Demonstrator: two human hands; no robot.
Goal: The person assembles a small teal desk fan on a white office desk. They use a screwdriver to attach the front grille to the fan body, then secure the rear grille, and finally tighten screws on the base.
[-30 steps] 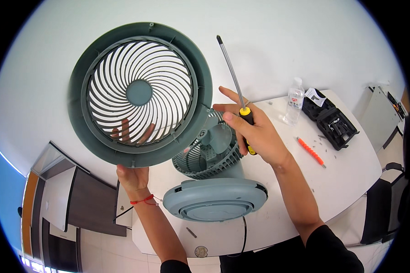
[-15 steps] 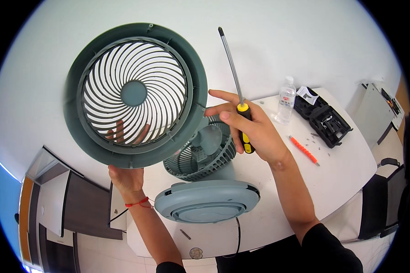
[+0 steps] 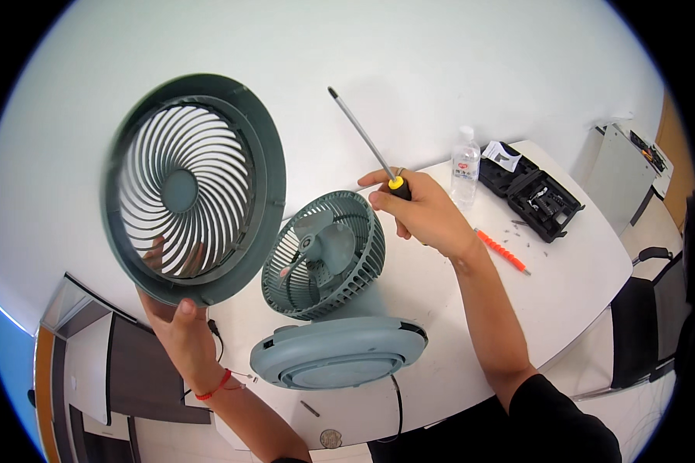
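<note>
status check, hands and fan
Left hand gripping round grille, apart from fan. Right hand holding screwdriver. Blades exposed. Bottle, tool case off right.

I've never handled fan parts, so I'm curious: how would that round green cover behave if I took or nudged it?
The cover is probably light for its size, since the left hand alone holds it up. Its deep rim likely makes it stiff, but the thin openwork may be fragile. Stood on its round edge, it might roll.

Bottle label (image 3: 466,171), red mark (image 3: 462,165), lettering illegible
</note>
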